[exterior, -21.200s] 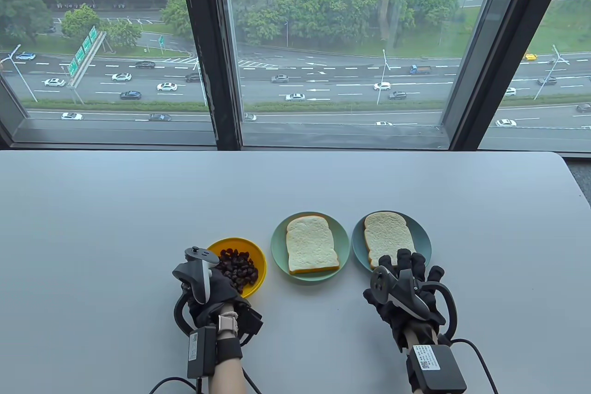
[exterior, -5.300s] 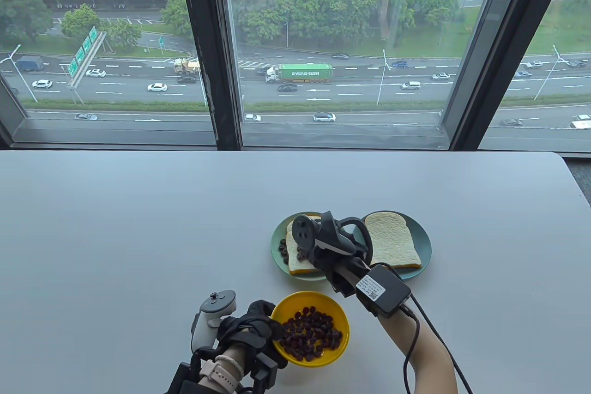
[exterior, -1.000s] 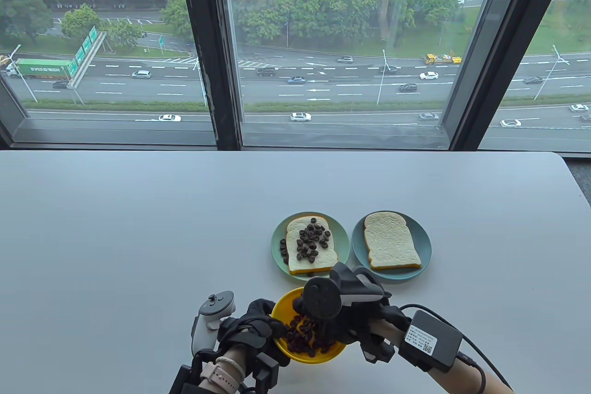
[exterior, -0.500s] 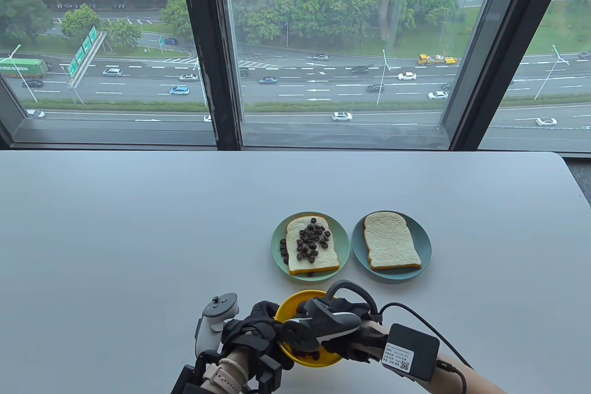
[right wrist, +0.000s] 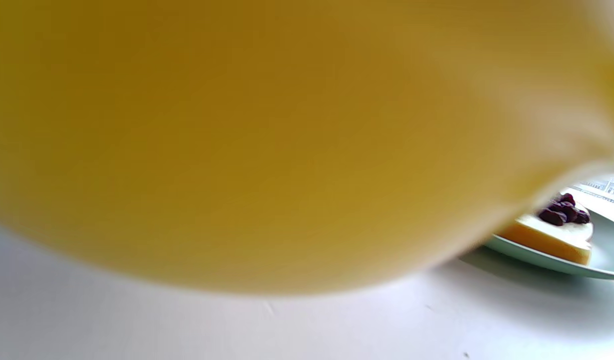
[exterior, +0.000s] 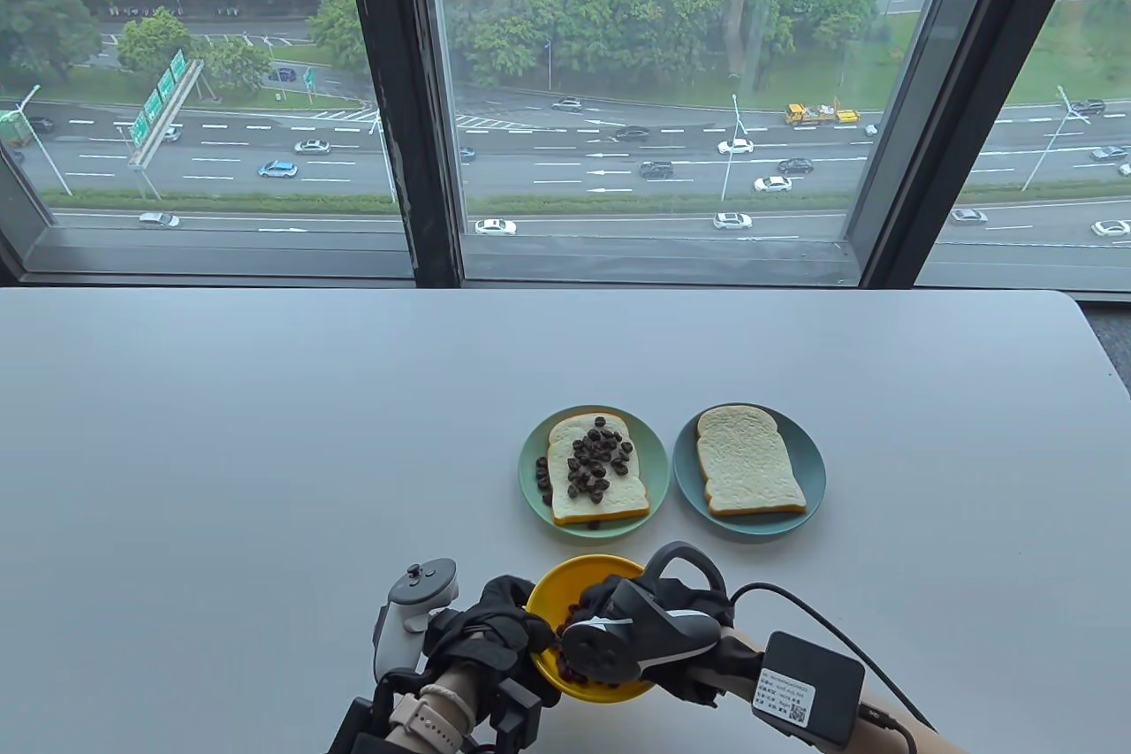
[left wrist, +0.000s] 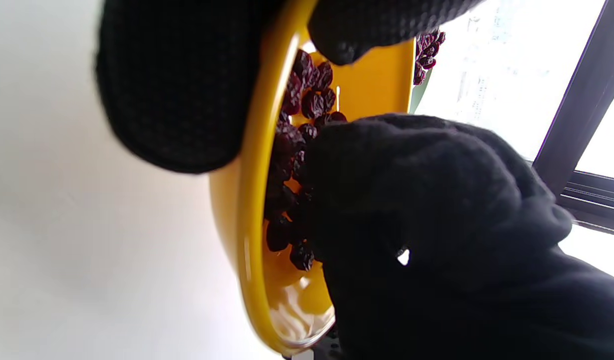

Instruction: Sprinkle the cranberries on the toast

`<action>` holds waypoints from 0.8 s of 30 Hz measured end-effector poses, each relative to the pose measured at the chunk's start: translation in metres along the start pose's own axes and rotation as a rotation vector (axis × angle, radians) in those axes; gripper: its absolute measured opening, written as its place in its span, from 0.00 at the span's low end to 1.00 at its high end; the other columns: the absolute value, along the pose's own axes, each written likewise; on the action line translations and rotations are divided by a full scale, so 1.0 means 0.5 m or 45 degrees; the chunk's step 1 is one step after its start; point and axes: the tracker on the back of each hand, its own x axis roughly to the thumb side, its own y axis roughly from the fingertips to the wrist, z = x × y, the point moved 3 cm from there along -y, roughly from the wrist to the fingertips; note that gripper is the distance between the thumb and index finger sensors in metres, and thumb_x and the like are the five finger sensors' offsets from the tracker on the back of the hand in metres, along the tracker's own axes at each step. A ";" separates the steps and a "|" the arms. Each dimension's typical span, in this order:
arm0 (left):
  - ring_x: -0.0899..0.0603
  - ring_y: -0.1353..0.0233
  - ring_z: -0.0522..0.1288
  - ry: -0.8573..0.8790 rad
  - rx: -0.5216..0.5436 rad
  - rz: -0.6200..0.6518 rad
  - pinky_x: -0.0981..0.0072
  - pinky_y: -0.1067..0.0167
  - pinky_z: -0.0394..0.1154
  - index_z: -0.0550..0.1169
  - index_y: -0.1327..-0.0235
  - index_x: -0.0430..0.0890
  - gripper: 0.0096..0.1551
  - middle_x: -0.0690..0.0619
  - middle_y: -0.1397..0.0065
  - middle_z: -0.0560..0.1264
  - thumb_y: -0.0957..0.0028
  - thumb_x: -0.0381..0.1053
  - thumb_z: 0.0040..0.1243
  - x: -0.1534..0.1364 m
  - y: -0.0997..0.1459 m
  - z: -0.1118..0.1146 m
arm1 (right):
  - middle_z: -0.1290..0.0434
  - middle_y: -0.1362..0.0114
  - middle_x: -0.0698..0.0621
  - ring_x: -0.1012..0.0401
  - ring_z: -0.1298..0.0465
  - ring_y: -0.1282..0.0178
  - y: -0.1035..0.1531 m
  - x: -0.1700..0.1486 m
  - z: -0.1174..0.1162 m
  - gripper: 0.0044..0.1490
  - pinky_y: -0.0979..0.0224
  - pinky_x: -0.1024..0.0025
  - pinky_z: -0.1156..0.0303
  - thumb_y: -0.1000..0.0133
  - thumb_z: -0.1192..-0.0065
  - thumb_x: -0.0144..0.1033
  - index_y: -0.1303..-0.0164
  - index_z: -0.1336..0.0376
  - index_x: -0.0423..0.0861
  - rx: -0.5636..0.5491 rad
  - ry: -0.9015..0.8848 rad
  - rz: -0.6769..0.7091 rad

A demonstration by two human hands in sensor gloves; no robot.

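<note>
Right hand [exterior: 658, 635] down in the yellow bowl [exterior: 588, 573], fingers bunched among the cranberries [left wrist: 297, 150]. Hard to tell if any are pinched yet. Left hand [exterior: 495, 626] gripping the bowl's near-left rim, thumb inside, bowl tipped up a little. One piece of toast [exterior: 594, 471] on the green plate [exterior: 654, 458] already dotted with berries. Bare toast [exterior: 747, 462] on the blue plate [exterior: 813, 471], up and to the right of the bowl, long side pointing away. Right hand nearer to it than the left, so probably a lift up and right next.
</note>
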 end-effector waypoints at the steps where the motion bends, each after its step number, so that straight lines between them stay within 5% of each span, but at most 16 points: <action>1: 0.38 0.55 0.70 -0.016 0.007 0.001 0.60 0.67 0.88 0.52 0.35 0.52 0.36 0.40 0.45 0.62 0.49 0.40 0.58 0.000 0.001 -0.001 | 0.25 0.47 0.58 0.60 0.18 0.56 0.003 -0.004 0.009 0.19 0.66 0.88 0.11 0.66 0.26 0.35 0.67 0.30 0.63 -0.019 -0.025 -0.007; 5: 0.38 0.55 0.70 -0.018 -0.006 -0.004 0.60 0.68 0.88 0.52 0.35 0.52 0.36 0.40 0.45 0.62 0.49 0.41 0.58 0.000 0.002 0.000 | 0.25 0.47 0.58 0.60 0.18 0.56 0.005 -0.044 0.052 0.19 0.66 0.88 0.11 0.66 0.27 0.35 0.67 0.30 0.63 -0.090 -0.152 -0.090; 10: 0.38 0.55 0.70 -0.024 -0.038 -0.001 0.61 0.68 0.88 0.52 0.35 0.52 0.36 0.40 0.45 0.62 0.50 0.41 0.58 0.002 -0.001 0.007 | 0.25 0.46 0.58 0.60 0.18 0.56 -0.039 -0.164 0.066 0.19 0.65 0.88 0.12 0.65 0.27 0.35 0.66 0.30 0.64 -0.124 -0.297 -0.394; 16: 0.38 0.55 0.70 -0.028 -0.055 -0.005 0.61 0.68 0.88 0.52 0.35 0.52 0.36 0.40 0.45 0.62 0.50 0.41 0.58 0.002 0.000 0.009 | 0.25 0.46 0.58 0.60 0.19 0.55 -0.115 -0.295 -0.025 0.19 0.64 0.88 0.12 0.65 0.27 0.35 0.66 0.30 0.64 -0.054 -0.354 -0.694; 24: 0.38 0.55 0.70 -0.018 -0.055 -0.014 0.60 0.68 0.88 0.52 0.35 0.52 0.36 0.40 0.45 0.62 0.50 0.41 0.58 0.001 0.002 0.009 | 0.26 0.45 0.58 0.60 0.19 0.54 -0.167 -0.342 -0.130 0.19 0.62 0.87 0.12 0.64 0.28 0.35 0.64 0.31 0.63 0.049 -0.411 -0.826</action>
